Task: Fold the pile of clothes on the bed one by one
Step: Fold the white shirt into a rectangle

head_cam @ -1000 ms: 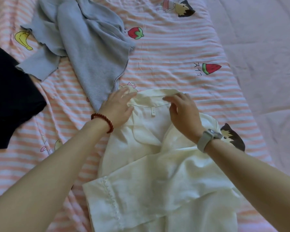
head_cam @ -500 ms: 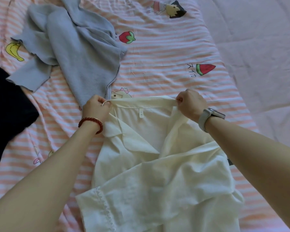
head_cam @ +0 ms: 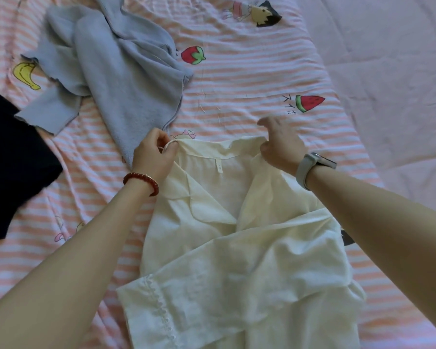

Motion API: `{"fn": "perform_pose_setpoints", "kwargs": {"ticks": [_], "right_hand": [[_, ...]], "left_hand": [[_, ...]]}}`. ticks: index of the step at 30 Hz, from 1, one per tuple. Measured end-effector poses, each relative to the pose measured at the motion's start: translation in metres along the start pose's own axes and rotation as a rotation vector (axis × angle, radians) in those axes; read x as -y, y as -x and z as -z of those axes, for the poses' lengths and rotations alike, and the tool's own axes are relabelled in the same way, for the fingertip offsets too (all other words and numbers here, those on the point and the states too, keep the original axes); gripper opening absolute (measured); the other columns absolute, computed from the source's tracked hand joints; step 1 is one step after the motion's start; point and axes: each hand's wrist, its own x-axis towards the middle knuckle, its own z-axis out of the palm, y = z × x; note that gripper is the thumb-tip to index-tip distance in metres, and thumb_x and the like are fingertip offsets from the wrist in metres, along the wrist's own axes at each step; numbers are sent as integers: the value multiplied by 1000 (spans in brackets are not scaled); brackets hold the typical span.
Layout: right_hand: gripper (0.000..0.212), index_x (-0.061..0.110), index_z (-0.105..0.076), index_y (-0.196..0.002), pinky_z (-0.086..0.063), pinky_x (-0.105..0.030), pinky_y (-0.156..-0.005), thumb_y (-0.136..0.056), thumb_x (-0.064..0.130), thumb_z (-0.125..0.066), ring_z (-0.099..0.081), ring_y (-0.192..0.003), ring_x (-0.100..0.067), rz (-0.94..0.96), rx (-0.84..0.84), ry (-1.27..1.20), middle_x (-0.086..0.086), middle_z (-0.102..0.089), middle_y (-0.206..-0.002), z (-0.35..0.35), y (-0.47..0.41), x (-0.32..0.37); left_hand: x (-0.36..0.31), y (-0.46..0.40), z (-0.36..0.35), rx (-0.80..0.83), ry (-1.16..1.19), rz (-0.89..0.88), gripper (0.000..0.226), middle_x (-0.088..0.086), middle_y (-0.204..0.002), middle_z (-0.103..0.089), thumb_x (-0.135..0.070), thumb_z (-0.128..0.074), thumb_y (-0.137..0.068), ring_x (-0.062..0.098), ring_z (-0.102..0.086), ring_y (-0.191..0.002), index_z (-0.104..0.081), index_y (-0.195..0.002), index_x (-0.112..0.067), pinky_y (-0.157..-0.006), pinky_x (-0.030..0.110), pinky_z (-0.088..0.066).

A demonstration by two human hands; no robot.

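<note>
A white shirt lies on the bed, near the edge closest to the person, with its collar pointing toward the far edge. The left hand pinches the left end of the collar, with the fingers curled tight on the cloth. The right hand is at the right end of the collar; its thumb and one finger look pinched on the cloth and the other fingers are lifted up. One sleeve is folded across the front of the shirt. The shirt looks thin, light and very soft, so it will flop and wrinkle if it is held in just one spot. I think the best place to hold it is at both ends of the collar or at the shoulders, one hand on each side, so it stays flat and straight. It is not slippery and it cannot break, but it can bunch up fast. A gray sweater lies in a heap near the far left corner of the bed, not folded yet. A black cloth sits at the left edge.
</note>
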Motion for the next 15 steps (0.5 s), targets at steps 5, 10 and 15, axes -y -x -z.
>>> {"fn": "perform_pose_setpoints", "kwargs": {"ticks": [5,10,15], "right_hand": [[45,29,-49,-130,-26,-37,-91,-90,10,-38,-37,-124,-20,176,172,169,4,-54,-131,-11,-3,13],[26,16,-65,-105,-34,-28,-68,-92,15,-42,-55,-96,-28,40,64,194,-7,-65,-105,-4,-9,5],[28,-12,-62,-106,-56,-38,-71,-88,2,-46,-62,-75,-30,-386,138,-434,-19,-62,-85,3,-21,9]], "left_hand": [[9,15,7,-86,91,-41,14,-10,-64,-47,-11,-56,-88,-6,-47,-55,-45,-80,-16,-53,11,-34],[14,16,12,-102,-122,64,14,-2,-74,-51,-25,-51,-91,22,-46,-77,-46,-84,-14,-65,24,-29],[5,3,3,-8,-285,279,20,12,-100,-58,-29,-44,-91,29,-47,-91,-51,-86,-11,-74,31,-35]]}}
